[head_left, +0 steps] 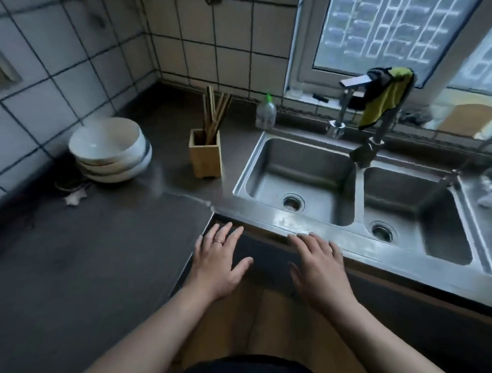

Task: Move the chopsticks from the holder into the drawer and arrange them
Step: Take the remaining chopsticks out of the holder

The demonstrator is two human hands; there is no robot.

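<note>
You are only starting — chopsticks (pixel 216 111) sitting in the holder (pixel 206 153), no drawer showing, left hand (pixel 222 258) and right hand (pixel 319 263) spreading flat — each grip wide, empty.

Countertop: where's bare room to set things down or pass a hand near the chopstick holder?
Free: the dark countertop left of the left hand, in front of the stacked bowls; also the strip between the holder and the sink rim. Crowded: the back corner, with bowls left of the holder and a bottle behind right.
</note>
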